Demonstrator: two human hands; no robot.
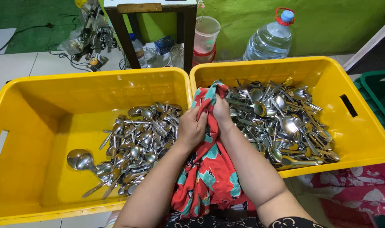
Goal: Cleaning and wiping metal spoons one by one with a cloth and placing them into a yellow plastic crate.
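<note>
A: Head view: left hand [191, 128] and right hand [222, 110] were both clenched on the red-and-teal patterned cloth [207, 169], fingers wrapped tight; anything inside the folds was hidden.

B: Step?

A: Looked like wiping. Cloth sat bunched over the seam between the left yellow bin [28, 122] and the right yellow bin [361, 139], cutlery [281, 122] piled beyond. Next move probably needs an unwrap and release.

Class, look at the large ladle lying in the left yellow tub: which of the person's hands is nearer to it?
Left. The left hand grips the red floral cloth just right of that tub's cutlery, closer to the ladle. The right hand sits farther right, beside the other tub.
</note>
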